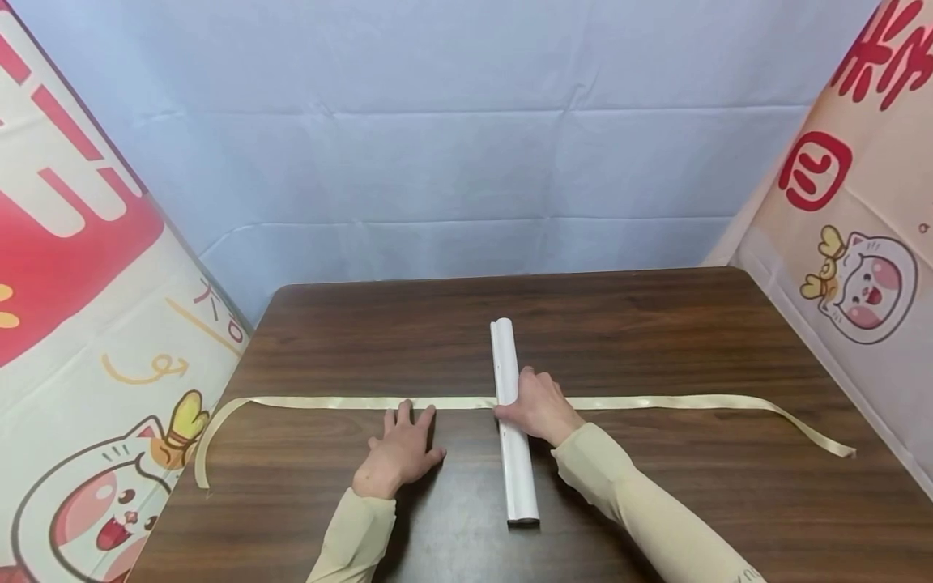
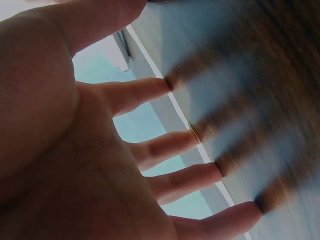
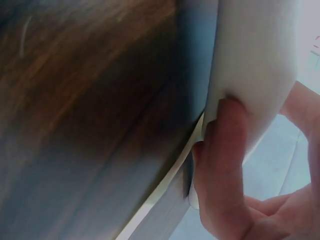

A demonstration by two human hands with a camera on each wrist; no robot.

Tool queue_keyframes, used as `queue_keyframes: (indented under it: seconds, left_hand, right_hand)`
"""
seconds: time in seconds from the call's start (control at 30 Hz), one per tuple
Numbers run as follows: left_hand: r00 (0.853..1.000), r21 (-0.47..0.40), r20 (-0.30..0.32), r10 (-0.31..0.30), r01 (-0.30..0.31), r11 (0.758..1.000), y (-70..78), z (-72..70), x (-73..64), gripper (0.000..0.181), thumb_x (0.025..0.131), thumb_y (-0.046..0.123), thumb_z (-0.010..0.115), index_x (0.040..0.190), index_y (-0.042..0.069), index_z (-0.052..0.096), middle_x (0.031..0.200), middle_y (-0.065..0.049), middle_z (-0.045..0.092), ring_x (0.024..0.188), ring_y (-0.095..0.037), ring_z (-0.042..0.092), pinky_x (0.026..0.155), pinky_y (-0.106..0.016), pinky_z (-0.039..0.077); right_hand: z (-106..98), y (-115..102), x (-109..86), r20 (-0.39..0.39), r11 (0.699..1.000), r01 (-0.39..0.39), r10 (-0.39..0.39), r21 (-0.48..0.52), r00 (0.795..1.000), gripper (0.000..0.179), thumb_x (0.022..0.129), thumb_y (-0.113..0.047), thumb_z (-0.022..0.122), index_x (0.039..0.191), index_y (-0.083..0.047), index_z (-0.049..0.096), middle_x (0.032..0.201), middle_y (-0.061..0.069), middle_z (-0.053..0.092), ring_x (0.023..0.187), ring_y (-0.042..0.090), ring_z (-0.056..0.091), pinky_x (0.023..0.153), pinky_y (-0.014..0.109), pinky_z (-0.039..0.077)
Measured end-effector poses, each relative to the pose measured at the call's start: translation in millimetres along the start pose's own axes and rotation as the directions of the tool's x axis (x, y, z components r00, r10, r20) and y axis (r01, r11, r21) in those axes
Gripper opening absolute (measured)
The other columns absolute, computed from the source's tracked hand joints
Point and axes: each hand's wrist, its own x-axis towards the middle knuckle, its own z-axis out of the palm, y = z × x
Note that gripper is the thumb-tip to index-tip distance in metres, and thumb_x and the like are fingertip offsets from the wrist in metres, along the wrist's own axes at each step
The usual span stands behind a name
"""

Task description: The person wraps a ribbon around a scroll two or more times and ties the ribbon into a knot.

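Observation:
A long white roll (image 1: pixel 504 356) with a dark lower end lies front to back on the table, crossing over a pale cream ribbon (image 1: pixel 313 402). My right hand (image 1: pixel 543 407) grips the roll around its middle, thumb on the near left side and fingers on the far right. In the right wrist view the ribbon (image 3: pixel 150 202) runs to the underside of the roll (image 3: pixel 255 50). Left of the roll, my left hand (image 1: pixel 399 453) rests with fingers spread and fingertips at the ribbon. The left wrist view shows those fingers (image 2: pixel 175 181) nearly straight, their tips down on the tabletop.
The ribbon stretches almost the table's width, its left end curving toward the near left edge and its right end bending down near the right edge. Beneath lies a dark wooden table (image 1: pixel 641 332). A pale cloth (image 1: pixel 466 162) hangs behind, with printed banners (image 1: pixel 87 340) at both sides.

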Motion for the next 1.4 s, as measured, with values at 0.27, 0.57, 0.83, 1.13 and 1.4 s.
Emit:
queue_keyframes:
  seconds: [0.27, 0.57, 0.83, 1.13, 1.4]
  left_hand:
    - [1.000, 0.001, 0.000, 0.000, 0.000, 1.000, 0.6, -0.8, -0.2, 0.066, 0.089, 0.035, 0.066, 0.146, 0.015, 0.039, 0.153, -0.021, 0.023, 0.140, -0.043, 0.023, 0.093, -0.074, 0.034]
    - [1.000, 0.005, 0.010, 0.012, -0.013, 1.000, 0.7, -0.1, 0.6, 0.066, 0.089, 0.035, 0.066, 0.146, 0.015, 0.040, 0.153, -0.021, 0.024, 0.140, -0.045, 0.023, 0.093, -0.075, 0.033]
    - [1.000, 0.008, 0.006, 0.011, -0.011, 1.000, 0.6, 0.2, 0.7, 0.065, 0.089, 0.035, 0.066, 0.146, 0.015, 0.040, 0.153, -0.021, 0.024, 0.140, -0.045, 0.023, 0.093, -0.074, 0.033]
    - [1.000, 0.006, 0.001, 0.003, -0.003, 1.000, 0.5, -0.7, 0.3, 0.065, 0.089, 0.035, 0.066, 0.146, 0.015, 0.040, 0.153, -0.021, 0.024, 0.140, -0.045, 0.023, 0.094, -0.074, 0.033]
    - [1.000, -0.001, 0.001, -0.004, 0.004, 1.000, -0.6, 0.2, -0.2, 0.066, 0.089, 0.035, 0.066, 0.146, 0.014, 0.040, 0.153, -0.021, 0.024, 0.140, -0.045, 0.023, 0.095, -0.075, 0.032]
  right_hand:
    - [3.5, -1.6, 0.1, -0.001, 1.000, 0.002, -0.002, -0.005, 1.000, 0.055, 0.066, -0.029, 0.079, 0.099, 0.002, 0.047, 0.075, 0.013, 0.056, 0.063, 0.024, 0.058, 0.056, 0.032, 0.049]
    - [7.9, -0.2, -0.5, -0.004, 1.000, -0.004, 0.004, -0.005, 1.000, 0.056, 0.067, -0.028, 0.079, 0.100, 0.002, 0.046, 0.076, 0.014, 0.056, 0.062, 0.023, 0.058, 0.055, 0.032, 0.050]
    - [11.0, -1.6, 0.5, 0.012, 1.000, -0.019, 0.019, -0.005, 1.000, 0.060, 0.069, -0.028, 0.080, 0.105, 0.003, 0.044, 0.078, 0.014, 0.057, 0.063, 0.023, 0.058, 0.056, 0.032, 0.049]
    - [13.8, -4.5, 1.3, 0.003, 1.000, -0.009, 0.009, -0.029, 1.000, 0.065, 0.069, -0.027, 0.081, 0.111, 0.004, 0.042, 0.079, 0.015, 0.058, 0.064, 0.024, 0.058, 0.057, 0.034, 0.050]
    - [16.2, -4.1, 2.0, -0.002, 1.000, 0.001, -0.001, -0.032, 1.000, 0.066, 0.068, -0.028, 0.081, 0.111, 0.004, 0.042, 0.078, 0.014, 0.058, 0.063, 0.024, 0.058, 0.056, 0.034, 0.049]
